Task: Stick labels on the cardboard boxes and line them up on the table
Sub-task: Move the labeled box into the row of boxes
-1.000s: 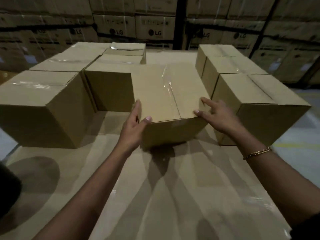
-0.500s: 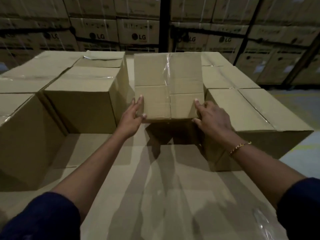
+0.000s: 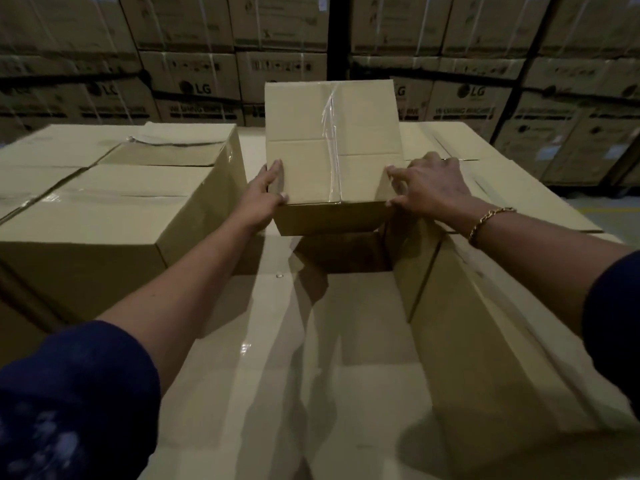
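Over table (image 3: 311,375), box (image 3: 329,140) between both hands (image 3: 261,202) (image 3: 431,188).

LG-printed cartons (image 3: 194,81) are stacked across the upper frame, split by a dark post (image 3: 338,36). Floor (image 3: 620,225) is glimpsed at the right edge.

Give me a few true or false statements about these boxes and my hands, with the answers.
1. The left hand and the right hand both hold the middle box. True.
2. The middle box's top flaps stand open. False: they are shut, with clear tape along the seam.
3. The bracelet is on the left wrist. False: it is on the right wrist.
4. The stacked cartons behind bear LG print. True.
5. A white label covers the middle box's top. False: no label shows on it.
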A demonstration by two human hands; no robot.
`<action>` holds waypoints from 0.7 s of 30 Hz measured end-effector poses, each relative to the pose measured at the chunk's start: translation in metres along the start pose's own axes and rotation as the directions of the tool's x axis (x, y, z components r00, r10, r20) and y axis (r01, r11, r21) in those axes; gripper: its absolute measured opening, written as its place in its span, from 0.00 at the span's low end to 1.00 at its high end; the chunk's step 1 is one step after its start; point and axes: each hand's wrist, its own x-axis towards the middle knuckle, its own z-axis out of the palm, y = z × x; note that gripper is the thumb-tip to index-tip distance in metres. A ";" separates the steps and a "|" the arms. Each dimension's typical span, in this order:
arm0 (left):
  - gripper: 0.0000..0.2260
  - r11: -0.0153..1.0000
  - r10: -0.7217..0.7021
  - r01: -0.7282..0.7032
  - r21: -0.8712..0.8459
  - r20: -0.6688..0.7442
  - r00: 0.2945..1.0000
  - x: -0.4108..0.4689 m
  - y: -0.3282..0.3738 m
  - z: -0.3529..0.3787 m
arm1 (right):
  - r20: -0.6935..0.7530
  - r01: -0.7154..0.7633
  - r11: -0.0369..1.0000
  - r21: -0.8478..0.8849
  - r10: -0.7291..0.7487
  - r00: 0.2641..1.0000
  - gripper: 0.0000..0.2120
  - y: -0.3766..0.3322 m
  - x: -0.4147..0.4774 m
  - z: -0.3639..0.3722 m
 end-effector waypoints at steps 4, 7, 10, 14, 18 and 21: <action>0.32 1.000 0.011 -0.011 0.016 0.002 1.000 0.050 -0.016 0.005 | 0.016 0.031 0.998 -0.046 -0.030 0.999 0.31 0.009 0.047 0.015; 0.30 0.999 0.009 -0.008 0.050 -0.013 1.000 0.080 -0.032 0.010 | 0.056 0.035 0.997 -0.067 -0.031 0.998 0.31 0.010 0.072 0.030; 0.23 0.969 0.070 -0.063 0.240 -0.021 0.997 0.101 -0.046 0.017 | 0.090 0.058 0.991 -0.124 -0.047 0.995 0.28 0.007 0.087 0.045; 0.23 0.876 0.146 -0.116 0.469 -0.028 0.989 0.109 -0.044 0.025 | 0.108 0.056 0.992 -0.110 -0.044 0.993 0.25 0.004 0.101 0.051; 0.24 0.774 0.155 -0.177 0.608 0.090 0.984 0.110 -0.047 0.029 | 0.172 0.015 0.997 -0.080 -0.001 0.985 0.37 0.001 0.105 0.054; 0.30 0.681 -0.025 -0.185 0.708 0.276 0.961 0.106 -0.057 0.030 | 0.274 -0.005 0.999 -0.042 0.016 0.962 0.40 -0.002 0.102 0.060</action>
